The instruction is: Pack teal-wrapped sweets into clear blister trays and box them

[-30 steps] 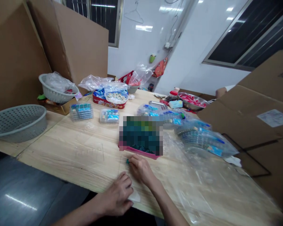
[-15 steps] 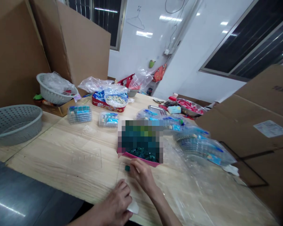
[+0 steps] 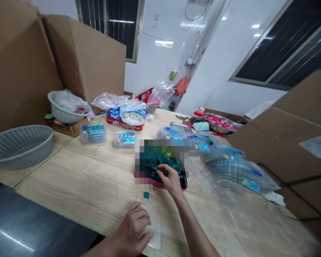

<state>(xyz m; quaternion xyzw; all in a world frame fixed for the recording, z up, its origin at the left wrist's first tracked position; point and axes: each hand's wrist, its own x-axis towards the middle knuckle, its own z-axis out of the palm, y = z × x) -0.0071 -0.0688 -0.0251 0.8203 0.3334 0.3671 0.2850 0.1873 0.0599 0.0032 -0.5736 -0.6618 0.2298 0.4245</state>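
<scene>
A pale wooden worktop [image 3: 69, 178] is being flanked by cardboard boxes [image 3: 98, 67] and backed by a white wall [image 3: 160, 64]. Over green pieces [image 3: 164, 159] in a pink tub [image 3: 159, 184], the right hand [image 3: 169, 178] is being held with fingertips narrowed, whether on a piece cannot be told. One green square [image 3: 146, 195] is being carried by a clear tray [image 3: 155, 217] near the worktop's edge, where the left hand [image 3: 136, 228] is being held half-curled, its grip unclear.

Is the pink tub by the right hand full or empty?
Not empty: dark green pieces lie heaped in the pink tub. Whether brimful, cannot tell.
</scene>
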